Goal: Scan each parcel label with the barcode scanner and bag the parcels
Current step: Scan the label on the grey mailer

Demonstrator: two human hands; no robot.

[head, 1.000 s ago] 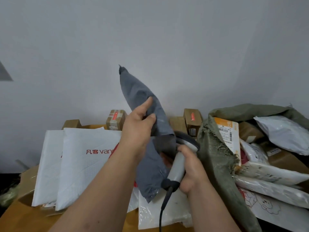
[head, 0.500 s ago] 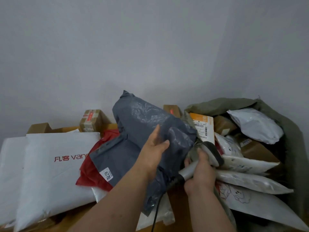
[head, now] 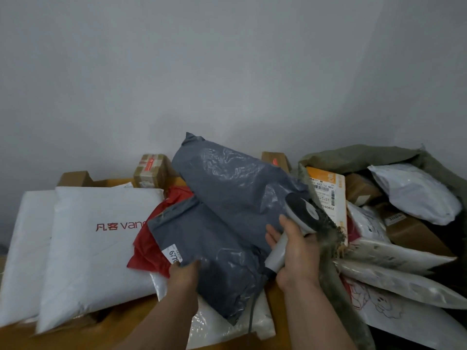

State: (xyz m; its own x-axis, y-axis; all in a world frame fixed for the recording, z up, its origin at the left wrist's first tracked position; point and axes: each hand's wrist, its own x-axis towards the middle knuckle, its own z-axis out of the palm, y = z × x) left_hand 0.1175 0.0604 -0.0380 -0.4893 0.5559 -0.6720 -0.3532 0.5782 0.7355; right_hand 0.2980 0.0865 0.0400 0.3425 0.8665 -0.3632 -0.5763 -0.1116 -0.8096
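Grey plastic mailer parcel [head: 235,198] lies tilted at frame centre, its lower part gripped by the left hand [head: 183,272]. Right hand [head: 295,256] is wrapped around the white-and-black barcode scanner [head: 295,223], likely keeping it ready, beside the olive woven sack [head: 358,157] of parcels at right.

the left hand [head: 183,272] has dropped from the upper grey parcel [head: 235,195] to the labelled one's [head: 202,238] edge.

Plain grey-white wall [head: 227,72] fills the upper half, unmarked, a faint vertical corner line toward 2 o'clock. Light dim and even. Orange-brown table [head: 121,322] surface shows at 7 o'clock and along its far edge.
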